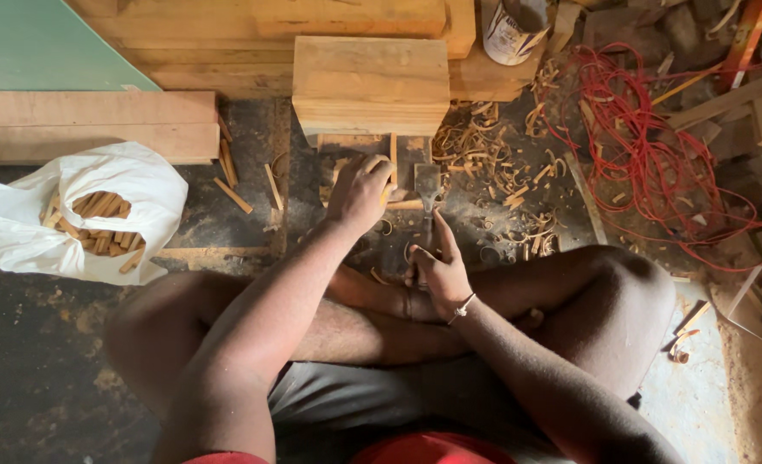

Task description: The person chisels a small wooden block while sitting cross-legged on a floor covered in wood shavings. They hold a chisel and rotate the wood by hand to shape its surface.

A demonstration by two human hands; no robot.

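A: Left hand (359,193)?
B: Fingers clenched around a small wooden piece (379,165), below the wooden block (371,86) at twelve o'clock.
A: Right hand (437,271)?
B: Fingers grasping a chisel (426,193), blade on the floor (20,361).

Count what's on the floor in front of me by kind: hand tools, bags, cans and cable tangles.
Chisel, gripped by the right hand: 1
White bag of wood sticks: 1
Can: 1
Red cable tangle: 1
Total: 4

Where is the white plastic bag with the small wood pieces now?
In the head view, the white plastic bag lies on the dark floor at the far left, just below the long planks and left of the person's left hand.
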